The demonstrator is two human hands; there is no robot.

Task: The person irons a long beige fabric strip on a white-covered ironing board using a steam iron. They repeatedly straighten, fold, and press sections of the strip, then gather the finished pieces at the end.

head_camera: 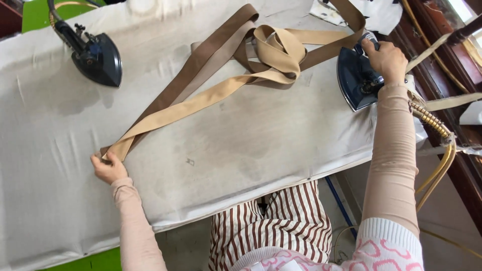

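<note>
A long tan and brown fabric strap [201,98] lies diagonally across the padded ironing table [241,145]. Its near end sits at the table's left front, pinched flat under the fingers of the left hand [107,168], which is closed on it. From there the strap runs up and away to a loose knot of loops at the table's far middle, then on toward the far right corner.

The right hand [386,60] is clamped around the handle of a dark blue steam iron [357,80] at the table's right edge, just beside the strap's looped part and apart from it. A braided hose [429,120] leaves this iron past the right edge.

1 second iron [98,57], also dark, rests unattended at the table's far left, well apart from the strap. White cloth pieces [381,15] lie at the far right corner. No labels or signs can be made out.
</note>
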